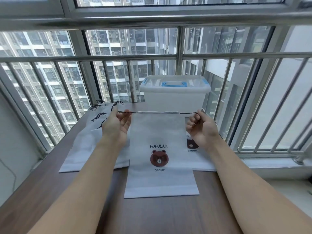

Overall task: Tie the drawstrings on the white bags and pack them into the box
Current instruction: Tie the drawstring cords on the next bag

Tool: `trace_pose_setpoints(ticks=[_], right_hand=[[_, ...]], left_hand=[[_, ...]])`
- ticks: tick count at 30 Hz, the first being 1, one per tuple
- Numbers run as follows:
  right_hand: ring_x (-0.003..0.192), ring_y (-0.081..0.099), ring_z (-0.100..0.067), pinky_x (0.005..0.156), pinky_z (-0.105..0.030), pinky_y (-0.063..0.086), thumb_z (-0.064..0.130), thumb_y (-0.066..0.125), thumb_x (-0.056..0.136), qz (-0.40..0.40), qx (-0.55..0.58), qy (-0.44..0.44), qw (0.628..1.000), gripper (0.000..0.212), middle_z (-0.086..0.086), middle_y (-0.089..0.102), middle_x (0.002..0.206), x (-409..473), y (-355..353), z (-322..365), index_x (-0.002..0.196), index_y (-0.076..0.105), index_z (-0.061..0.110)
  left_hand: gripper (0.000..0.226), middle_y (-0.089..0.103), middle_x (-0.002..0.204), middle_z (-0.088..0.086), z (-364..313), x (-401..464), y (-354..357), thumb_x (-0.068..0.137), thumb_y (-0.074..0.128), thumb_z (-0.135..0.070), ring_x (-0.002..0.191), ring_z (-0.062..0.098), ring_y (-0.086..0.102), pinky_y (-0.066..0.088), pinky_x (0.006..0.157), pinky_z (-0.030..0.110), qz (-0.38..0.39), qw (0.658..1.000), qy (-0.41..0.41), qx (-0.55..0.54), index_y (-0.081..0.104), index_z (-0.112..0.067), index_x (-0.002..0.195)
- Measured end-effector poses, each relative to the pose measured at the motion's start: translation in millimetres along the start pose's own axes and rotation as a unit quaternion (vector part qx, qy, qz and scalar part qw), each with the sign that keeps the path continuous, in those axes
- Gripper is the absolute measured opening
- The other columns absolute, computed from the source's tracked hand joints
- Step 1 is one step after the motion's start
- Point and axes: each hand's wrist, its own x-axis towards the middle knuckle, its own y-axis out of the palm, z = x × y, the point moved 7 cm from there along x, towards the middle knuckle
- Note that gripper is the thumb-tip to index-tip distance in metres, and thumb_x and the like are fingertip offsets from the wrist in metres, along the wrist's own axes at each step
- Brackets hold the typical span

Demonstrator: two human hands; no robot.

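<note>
A white drawstring bag (160, 132) printed with a brown bear and the word POPULAR hangs upright over the table, its lower end resting on the wood. My left hand (116, 125) pinches the dark drawstring (126, 112) at the bag's left top corner. My right hand (200, 130) grips the other end of the cord (188, 113) at the right corner, fingers curled. The cord is stretched taut between both hands. Behind the bag stands a translucent white box (174, 97) with blue handle and clips, its lid on.
Several more white bags (84, 141) with dark strings lie stacked at the left on the brown table (50, 191). Another bear-print bag (195, 156) lies flat under my right hand. Metal window bars (118, 56) close off the far side.
</note>
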Motion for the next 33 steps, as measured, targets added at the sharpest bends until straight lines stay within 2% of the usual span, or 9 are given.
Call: trace_pose_setpoints(ticks=[3,6,8,10,12,14,15,22,33], right_hand=[[0.076,0.063,-0.017,0.077,-0.027,0.047,0.030,0.053,0.102,0.011,0.051,0.004,0.999,0.050,-0.002,0.068,0.080,-2,-1,-2,0.053,0.047,0.018],[0.093,0.072,-0.021,0.096,-0.032,0.047,0.032,0.055,0.101,0.025,0.119,0.036,0.992,0.051,-0.006,0.075,0.094,-9,7,-11,0.053,0.041,0.019],[0.081,0.074,-0.019,0.091,-0.030,0.048,0.033,0.054,0.102,0.033,0.166,0.049,0.984,0.053,-0.001,0.071,0.074,-12,16,-16,0.053,0.040,0.019],[0.056,0.068,-0.017,0.085,-0.029,0.052,0.035,0.049,0.105,0.026,0.191,0.044,0.980,0.052,0.002,0.054,0.052,-15,25,-17,0.056,0.040,0.017],[0.047,0.052,-0.017,0.068,-0.028,0.054,0.035,0.045,0.106,0.016,0.110,0.022,0.994,0.050,0.001,0.039,0.050,-15,31,-20,0.061,0.038,0.016],[0.049,0.035,-0.015,0.054,-0.023,0.044,0.033,0.048,0.106,0.017,0.006,-0.005,1.000,0.047,0.001,0.030,0.054,-15,36,-22,0.063,0.036,0.017],[0.049,0.029,-0.014,0.051,-0.022,0.039,0.032,0.052,0.104,0.019,-0.005,-0.006,1.000,0.047,0.002,0.026,0.055,-15,37,-23,0.063,0.035,0.018],[0.040,0.023,-0.013,0.046,-0.020,0.039,0.028,0.053,0.103,-0.038,0.186,0.043,0.981,0.054,0.003,0.021,0.049,-8,9,-12,0.053,0.034,0.017],[0.039,0.016,-0.012,0.038,-0.021,0.018,0.030,0.048,0.105,-0.068,0.167,0.030,0.983,0.057,0.005,0.017,0.050,-1,-25,22,0.053,0.028,0.019]], left_hand=[[0.043,0.073,0.091,0.011,18,4,-11,0.104,0.048,-0.032,0.085,0.022,0.073,0.062,0.074,0.033,0.040,0.991,-0.061,-0.108,0.045,-0.018,0.064],[0.043,0.074,0.085,0.007,19,2,-19,0.106,0.042,-0.029,0.086,0.022,0.074,0.060,0.081,0.034,0.064,0.981,-0.080,-0.166,0.047,-0.017,0.065],[0.041,0.072,0.079,0.005,15,0,-22,0.105,0.041,-0.023,0.079,0.021,0.074,0.057,0.086,0.035,0.082,0.971,-0.086,-0.209,0.050,-0.015,0.066],[0.041,0.067,0.072,0.006,10,-3,-20,0.104,0.042,-0.020,0.068,0.021,0.071,0.058,0.080,0.033,0.090,0.972,-0.073,-0.205,0.053,-0.012,0.065],[0.042,0.061,0.063,0.007,5,-3,-21,0.103,0.044,-0.021,0.056,0.017,0.064,0.057,0.061,0.026,0.051,0.997,0.011,-0.056,0.053,-0.011,0.063],[0.042,0.055,0.059,0.007,3,-10,-15,0.102,0.048,-0.021,0.048,0.014,0.055,0.049,0.050,0.022,0.032,0.988,0.110,0.104,0.052,-0.011,0.062],[0.041,0.051,0.056,0.005,7,-13,-9,0.102,0.049,-0.021,0.046,0.013,0.050,0.047,0.049,0.022,0.047,0.983,0.125,0.124,0.050,-0.012,0.062],[0.041,0.030,0.047,-0.005,2,3,-24,0.101,0.045,-0.014,0.039,0.009,0.032,0.034,0.041,0.018,0.035,0.990,-0.007,-0.134,0.036,-0.018,0.061],[0.041,0.023,0.050,-0.007,-33,7,-63,0.102,0.041,-0.015,0.041,0.011,0.017,0.018,0.041,0.020,-0.068,0.986,0.028,-0.150,0.034,-0.021,0.063]])
